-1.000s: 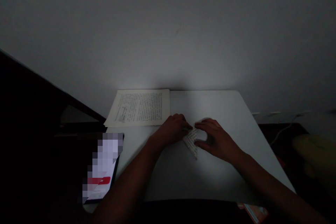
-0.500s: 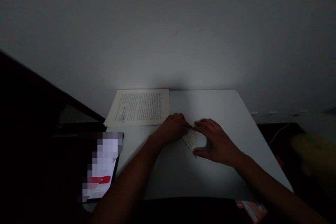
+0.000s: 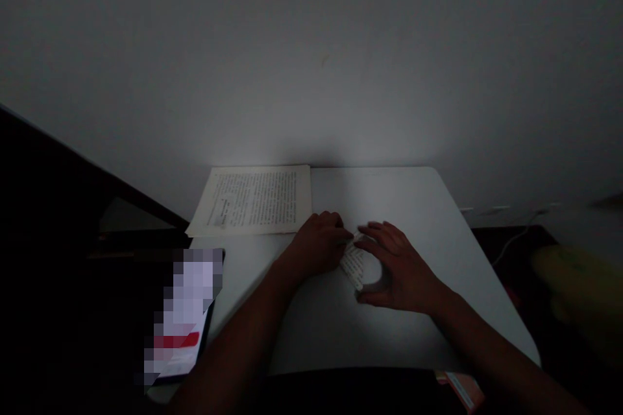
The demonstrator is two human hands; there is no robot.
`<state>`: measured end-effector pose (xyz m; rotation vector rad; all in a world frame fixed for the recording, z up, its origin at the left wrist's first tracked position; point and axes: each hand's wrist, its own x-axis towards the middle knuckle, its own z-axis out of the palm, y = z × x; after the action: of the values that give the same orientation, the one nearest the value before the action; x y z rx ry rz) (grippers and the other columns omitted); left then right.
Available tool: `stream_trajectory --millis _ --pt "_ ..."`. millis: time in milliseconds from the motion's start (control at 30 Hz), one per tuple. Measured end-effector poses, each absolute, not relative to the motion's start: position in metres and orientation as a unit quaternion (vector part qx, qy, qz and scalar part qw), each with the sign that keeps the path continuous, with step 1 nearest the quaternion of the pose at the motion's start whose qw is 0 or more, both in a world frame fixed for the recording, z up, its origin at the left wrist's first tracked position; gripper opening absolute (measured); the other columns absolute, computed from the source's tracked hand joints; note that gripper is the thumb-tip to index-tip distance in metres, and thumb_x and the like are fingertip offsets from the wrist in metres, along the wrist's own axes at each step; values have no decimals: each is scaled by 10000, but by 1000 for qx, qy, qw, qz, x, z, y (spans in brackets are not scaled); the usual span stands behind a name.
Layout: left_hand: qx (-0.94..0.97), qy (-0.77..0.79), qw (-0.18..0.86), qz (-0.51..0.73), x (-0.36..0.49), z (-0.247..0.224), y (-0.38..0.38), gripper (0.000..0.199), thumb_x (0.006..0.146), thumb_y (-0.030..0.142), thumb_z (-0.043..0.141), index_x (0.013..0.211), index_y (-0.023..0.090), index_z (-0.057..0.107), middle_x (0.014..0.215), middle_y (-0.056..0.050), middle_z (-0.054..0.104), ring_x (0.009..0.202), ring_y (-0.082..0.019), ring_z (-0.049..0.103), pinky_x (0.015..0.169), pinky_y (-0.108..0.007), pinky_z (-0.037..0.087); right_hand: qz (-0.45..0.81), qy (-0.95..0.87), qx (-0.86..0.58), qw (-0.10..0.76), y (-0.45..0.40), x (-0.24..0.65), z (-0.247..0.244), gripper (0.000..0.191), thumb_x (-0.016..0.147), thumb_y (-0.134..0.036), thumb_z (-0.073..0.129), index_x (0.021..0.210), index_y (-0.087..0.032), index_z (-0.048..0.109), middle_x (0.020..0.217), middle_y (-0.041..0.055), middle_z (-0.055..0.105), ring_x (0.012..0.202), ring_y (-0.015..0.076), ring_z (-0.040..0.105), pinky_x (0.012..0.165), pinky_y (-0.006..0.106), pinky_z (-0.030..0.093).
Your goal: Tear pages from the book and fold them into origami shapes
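A small folded printed paper (image 3: pixel 353 267) lies on the white table between my hands, its lines of print running slantwise. My left hand (image 3: pixel 318 243) is closed at the paper's upper left, thumb and forefinger pinching its top edge. On the other side, my right hand (image 3: pixel 402 266) curves round the paper: the fingers touch its top corner and the thumb meets its bottom tip. The left fingers cover part of the paper.
Printed sheets (image 3: pixel 253 201) lie at the table's back left, against the wall. A lit phone or tablet (image 3: pixel 187 318), its screen blurred out, rests at the left edge of the white table (image 3: pixel 403 194). A red printed item (image 3: pixel 462 389) shows below the front edge.
The folded paper looks narrower, and its bottom tip appears blunter. My right thumb has moved slightly down. The whole view has shifted a little.
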<state>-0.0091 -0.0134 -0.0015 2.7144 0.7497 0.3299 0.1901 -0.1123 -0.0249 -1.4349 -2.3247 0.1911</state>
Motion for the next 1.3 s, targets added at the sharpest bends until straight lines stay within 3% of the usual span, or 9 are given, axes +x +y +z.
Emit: stream_trajectory --millis 200,300,367,467,567,733,867,1167,1300 --pt "931 216 228 186 -11 4 -16 289 911 369 455 1022 204 665 1001 -70 599 944 -185 535 868 -352 409 83 -820 -496 272 -111 195 -26 515 792 -412 616 1240 -191 493 1301 138 516 1247 287 427 1057 515 315" --pt "928 191 244 208 -11 1 -16 439 760 532 625 1050 203 652 1018 -72 603 952 -204 540 870 -360 418 105 -795 -503 322 -111 196 -26 360 862 -281 539 1212 -201 508 1204 117 582 1179 249 490 1005 456 390" --pt "933 190 224 209 -9 -4 -15 439 709 482 699 1042 199 650 1009 -70 611 939 -206 547 852 -358 428 119 -777 -508 353 -112 196 -27 300 883 -231 499 1181 -209 528 1137 103 612 1112 232 532 956 425 433" --pt "935 207 176 229 -5 -11 -12 184 817 261 610 982 192 657 969 -65 634 894 -178 562 811 -336 437 138 -750 -520 385 -112 196 -28 245 903 -219 456 1124 -215 562 1041 91 636 999 217 579 862 388 479" --pt "915 203 174 302 -2 -12 -12 152 863 218 538 949 180 659 918 -65 660 847 -162 574 775 -321 447 151 -712 -538 426 -113 198 -28 240 923 -253 408 1083 -215 584 984 81 638 933 210 597 805 366 486" --pt "808 269 336 403 2 -10 -15 192 861 276 541 837 129 662 767 -50 651 686 -125 575 638 -249 460 154 -646 -570 485 -113 201 -30 235 915 -307 432 1047 -209 599 954 71 635 880 201 607 780 350 479" --pt "739 332 482 333 6 -17 -17 305 828 324 581 1052 128 643 726 -17 651 596 -106 564 557 -220 447 163 -618 -592 491 -110 200 -33 166 868 -309 541 991 -218 606 906 54 662 824 188 620 749 333 496" --pt "895 323 210 224 12 -23 -22 318 829 312 564 1102 159 619 899 -75 654 829 -189 580 809 -357 466 113 -669 -607 414 -101 198 -37 268 776 -322 662 1014 -228 584 977 70 636 882 215 600 805 394 500" --pt "907 319 164 222 10 -26 -20 277 840 312 560 1072 180 635 979 -86 612 900 -198 547 835 -358 450 79 -703 -591 388 -99 199 -40 234 787 -332 648 996 -243 594 1025 73 651 987 246 590 866 443 477"
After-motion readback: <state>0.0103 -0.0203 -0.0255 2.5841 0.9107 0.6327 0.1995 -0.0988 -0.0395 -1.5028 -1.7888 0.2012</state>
